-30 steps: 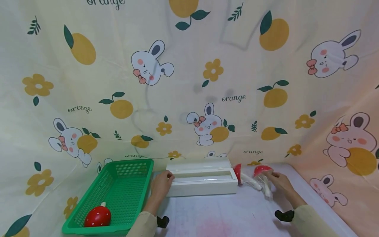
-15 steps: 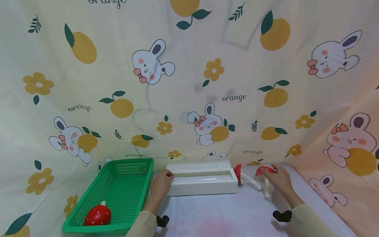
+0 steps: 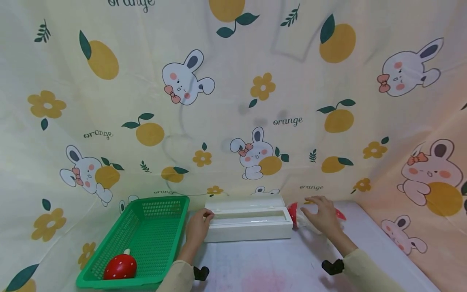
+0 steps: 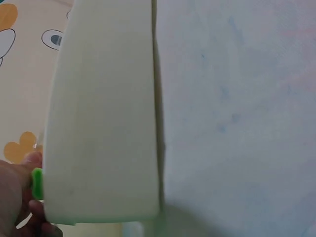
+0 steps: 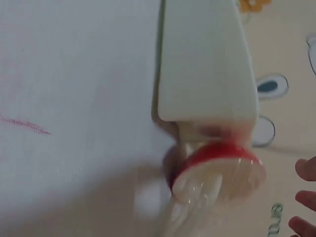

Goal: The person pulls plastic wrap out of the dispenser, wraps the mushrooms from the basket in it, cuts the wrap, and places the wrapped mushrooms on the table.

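Observation:
A long white plastic wrap dispenser lies with its lid raised at the back of the table. At its left end, my left hand holds the corner; a small green tab shows between that hand's fingers in the left wrist view. Two toy mushrooms in clear film lie past the right end. One has its red cap against the box; the other's cap peeks out behind my right hand. That hand hovers above them, thumb and fingers spread, holding nothing. Its fingertips appear at the right wrist view's edge.
A green basket stands to the left with a red, white-dotted mushroom in its near corner. Behind everything hangs a printed curtain. The white table carries a pink stain in front of the dispenser.
My right hand has let go of the right wrapped mushroom and moved left and up, over toward the dispenser's right end. The left hand has stayed at the left end.

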### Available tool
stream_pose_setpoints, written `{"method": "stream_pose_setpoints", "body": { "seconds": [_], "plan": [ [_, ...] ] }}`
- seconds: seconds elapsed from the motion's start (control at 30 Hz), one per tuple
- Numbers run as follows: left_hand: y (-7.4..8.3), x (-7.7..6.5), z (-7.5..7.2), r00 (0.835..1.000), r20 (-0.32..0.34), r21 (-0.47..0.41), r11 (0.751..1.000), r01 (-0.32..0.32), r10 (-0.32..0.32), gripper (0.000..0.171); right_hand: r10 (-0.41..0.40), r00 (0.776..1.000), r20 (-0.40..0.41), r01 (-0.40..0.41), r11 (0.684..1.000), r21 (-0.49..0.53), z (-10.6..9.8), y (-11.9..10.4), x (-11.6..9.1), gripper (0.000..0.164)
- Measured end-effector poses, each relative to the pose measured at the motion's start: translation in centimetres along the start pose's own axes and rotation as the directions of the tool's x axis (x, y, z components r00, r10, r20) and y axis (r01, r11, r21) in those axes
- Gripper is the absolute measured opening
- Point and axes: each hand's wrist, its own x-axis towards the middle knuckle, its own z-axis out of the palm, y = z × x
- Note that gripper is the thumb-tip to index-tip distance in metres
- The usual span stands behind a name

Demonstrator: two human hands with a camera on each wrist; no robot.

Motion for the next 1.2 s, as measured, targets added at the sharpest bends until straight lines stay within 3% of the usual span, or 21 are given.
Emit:
{"method": "stream_pose_setpoints", "body": {
  "seconds": [0.17, 0.3, 0.6, 0.87, 1.2],
  "plan": [
    [-0.4, 0.1, 0.6, 0.999, -0.036, -0.024, 1.0, -0.013, 0.012, 0.008, -0.005, 0.997, 0.076, 0.004, 1.0, 0.018, 1.0, -2.2, -0.2, 0.045],
    [-0.6, 0.1, 0.9, 0.998, -0.055, -0.042, 0.999, -0.022, 0.02, 0.006, -0.013, 0.988, 0.155, -0.002, 0.996, 0.093, 2.2, -3.4, -0.4, 0.041],
    [-0.7, 0.1, 1.0, 0.998, -0.058, -0.094, 0.995, -0.02, 0.014, 0.004, -0.09, 0.96, 0.264, 0.03, 0.975, 0.222, 4.5, -4.0, -0.4, 0.024],
    [-1.0, -0.2, 1.2, 0.994, -0.102, -0.118, 0.992, -0.049, 0.037, 0.007, -0.091, 0.936, 0.339, 0.035, 0.985, 0.168, 5.4, -4.3, 0.3, 0.023],
    [-0.9, -0.1, 1.5, 0.997, -0.081, -0.117, 0.993, -0.024, 0.014, 0.009, -0.012, 0.941, 0.337, -0.044, 0.987, 0.157, 6.1, -4.8, 0.2, 0.017]
  ]
}}
